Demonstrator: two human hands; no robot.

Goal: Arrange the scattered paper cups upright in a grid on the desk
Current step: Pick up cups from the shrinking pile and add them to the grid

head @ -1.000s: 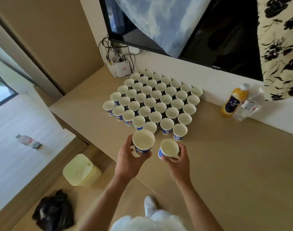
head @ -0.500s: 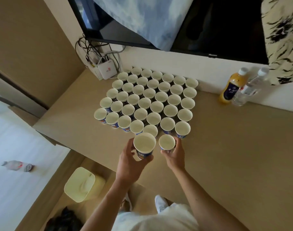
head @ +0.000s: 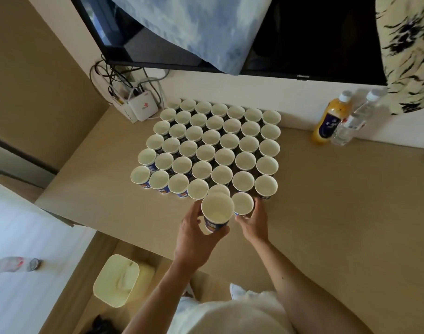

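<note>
Head view: left hand [head: 194, 233] grips one cup [head: 217, 210] just in front of the grid [head: 211, 153]; right hand [head: 254, 224] clasps a second cup [head: 242, 203] at the grid's near edge. Bare desk [head: 338, 201] spreads right of the grid.

bare desk [head: 338, 213] right, cup grid [head: 206, 150] blocks ahead

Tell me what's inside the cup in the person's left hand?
Nothing visible: the cup in the left hand shows bare pale walls and bottom. The desk beneath it is covered.
</note>
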